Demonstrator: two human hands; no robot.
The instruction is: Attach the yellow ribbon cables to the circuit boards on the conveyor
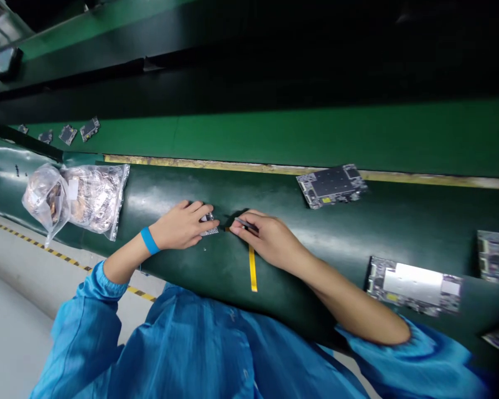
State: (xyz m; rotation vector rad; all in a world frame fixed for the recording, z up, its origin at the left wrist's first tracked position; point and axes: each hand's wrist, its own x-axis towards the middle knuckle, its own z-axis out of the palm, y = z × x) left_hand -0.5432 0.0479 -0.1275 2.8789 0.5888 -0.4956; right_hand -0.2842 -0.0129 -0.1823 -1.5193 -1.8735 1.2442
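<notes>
My left hand (181, 225), with a blue wristband (150, 240), is shut on a small circuit board (208, 224), and its fingers cover part of the board. My right hand (270, 239) pinches a slim grey tool (245, 223), probably tweezers, with its tip close to the board. A tiny orange-brown bit shows at the tip, too small to identify. Below my right hand, a yellow tape strip (253, 269) lies on the dark green conveyor belt (158, 191). Both hands rest over the belt.
Several populated electronic boards lie on the belt to the right, including one (331, 185) near the yellow-edged rail (233, 166). A clear plastic bag of foil-wrapped parts (95, 199) sits at left. More boards (89, 129) lie on an upper green belt.
</notes>
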